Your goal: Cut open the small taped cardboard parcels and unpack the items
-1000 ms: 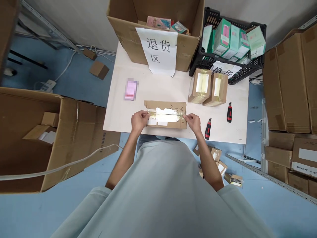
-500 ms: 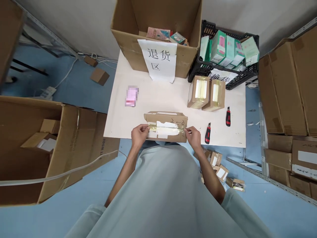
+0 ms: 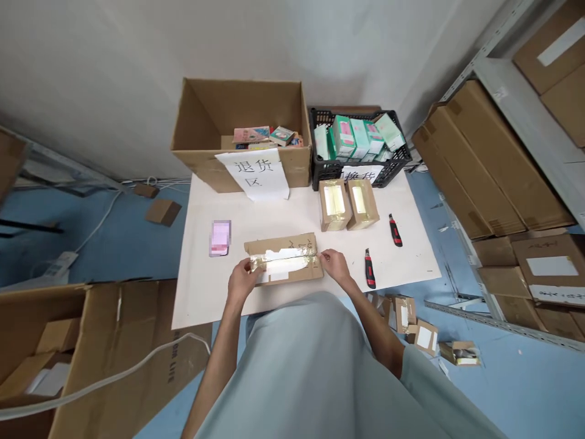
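Note:
A small cardboard box [image 3: 292, 275] lies near the front of the table, with a torn white label and yellowish clear tape along its upper face and handwriting at its right. My left hand [image 3: 242, 281] grips the box's left end, thumb over the taped edge. At the opposite end my right hand [image 3: 336, 266] pinches the box's right edge beside the tape. To the right of that hand lies a red and black utility knife [image 3: 370, 269], with a second utility knife [image 3: 395, 231] farther back.
Behind stand two taped boxes [image 3: 327, 214], a large open carton [image 3: 201, 164] with a paper sign, and a black crate [image 3: 387, 174] of green boxes. A pixelated pink item [image 3: 220, 238] lies left on the table [image 3: 196, 292]. Stacked cartons [image 3: 503, 164] line the right; small parcels [image 3: 425, 336] lie on the floor.
The view has tilted up, showing more wall and the whole carton. The box is turned slightly, its taped face more toward me. Both hands stay at its ends.

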### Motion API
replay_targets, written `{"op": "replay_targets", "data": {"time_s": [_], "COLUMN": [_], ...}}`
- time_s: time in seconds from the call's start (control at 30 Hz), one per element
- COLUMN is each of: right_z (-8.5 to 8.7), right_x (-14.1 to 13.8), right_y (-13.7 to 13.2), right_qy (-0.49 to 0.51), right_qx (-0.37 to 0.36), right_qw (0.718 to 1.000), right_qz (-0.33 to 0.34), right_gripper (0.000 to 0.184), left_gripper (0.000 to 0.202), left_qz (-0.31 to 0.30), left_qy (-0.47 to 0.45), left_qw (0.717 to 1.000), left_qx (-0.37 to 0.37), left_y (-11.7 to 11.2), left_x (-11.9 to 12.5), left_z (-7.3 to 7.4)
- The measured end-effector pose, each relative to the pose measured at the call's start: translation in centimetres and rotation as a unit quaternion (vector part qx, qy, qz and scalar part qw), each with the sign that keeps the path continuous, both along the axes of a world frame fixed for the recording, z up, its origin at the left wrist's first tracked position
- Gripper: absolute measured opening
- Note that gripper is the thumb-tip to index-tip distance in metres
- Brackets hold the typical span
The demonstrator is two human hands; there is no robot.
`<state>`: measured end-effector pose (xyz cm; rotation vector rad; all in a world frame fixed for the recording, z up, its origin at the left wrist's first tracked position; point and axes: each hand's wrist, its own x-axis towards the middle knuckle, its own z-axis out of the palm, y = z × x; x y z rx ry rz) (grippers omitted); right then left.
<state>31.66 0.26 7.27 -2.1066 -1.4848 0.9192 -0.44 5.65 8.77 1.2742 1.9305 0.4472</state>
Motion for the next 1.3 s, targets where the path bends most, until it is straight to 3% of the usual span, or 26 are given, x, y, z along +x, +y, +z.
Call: {"op": "replay_targets", "data": {"time_s": [0.1, 0.17, 0.23, 0.3, 0.4, 0.5, 0.6, 0.67, 0.83, 0.97, 1.07, 1.13, 1.3], "right_z": [-0.1, 0.2, 0.5, 0.4, -0.8, -2.5, -3.8, -4.3, -4.4, -4.0, -4.2, -5.0, -8.6], "right_x": [3.6, 7.1, 10.6, 13.4, 15.5, 15.4, 14.9, 15.2, 19.1, 22.9, 24.3, 24.0, 20.0], "right_y": [1.5, 2.9, 4.5, 6.0, 7.6, 8.1, 7.4, 6.6, 5.7, 6.4, 6.0, 4.4, -2.5], "right_qy": [0.024, -0.016, -0.066, -0.093, -0.080, -0.068, -0.078, -0.085, -0.094, -0.101, -0.101, -0.093, -0.063], "right_qx": [0.078, 0.123, 0.135, 0.107, 0.023, -0.016, -0.008, 0.004, 0.013, 0.000, -0.004, -0.015, -0.128], "right_qw": [0.995, 0.982, 0.969, 0.964, 0.966, 0.966, 0.964, 0.963, 0.960, 0.958, 0.954, 0.948, 0.941], "right_qz": [-0.066, -0.139, -0.195, -0.224, -0.243, -0.248, -0.254, -0.257, -0.263, -0.270, -0.283, -0.304, -0.307], "right_gripper": [0.027, 0.036, 0.052, 0.080, 0.112, 0.113, 0.111, 0.111, 0.108, 0.118, 0.133, 0.141, 0.137], "left_gripper": [0.071, 0.072, 0.073, 0.080, 0.091, 0.076, 0.057, 0.055, 0.052, 0.047, 0.055, 0.060, 0.053], "left_qz": [-0.023, -0.072, -0.128, -0.168, -0.231, -0.281, -0.302, -0.311, -0.348, -0.370, -0.370, -0.350, -0.244], "left_qy": [0.003, -0.043, -0.109, -0.148, -0.101, -0.046, -0.047, -0.047, -0.045, -0.059, -0.072, -0.091, -0.172], "left_qw": [0.989, 0.978, 0.973, 0.971, 0.968, 0.958, 0.951, 0.949, 0.936, 0.925, 0.924, 0.931, 0.944], "left_qx": [0.149, 0.191, 0.156, 0.087, 0.003, -0.044, -0.042, -0.033, -0.036, -0.058, -0.063, -0.043, 0.137], "left_y": [2.6, 5.1, 8.0, 10.7, 13.7, 14.8, 14.8, 14.5, 14.5, 14.6, 14.3, 13.5, 9.4], "left_x": [3.8, 7.8, 12.6, 17.4, 22.8, 25.3, 25.8, 26.2, 30.2, 34.3, 34.8, 33.3, 24.4], "left_z": [-0.3, -0.4, -0.5, -0.9, -2.0, -3.2, -4.2, -4.5, -4.3, -3.3, -2.6, -2.2, -0.8]}}
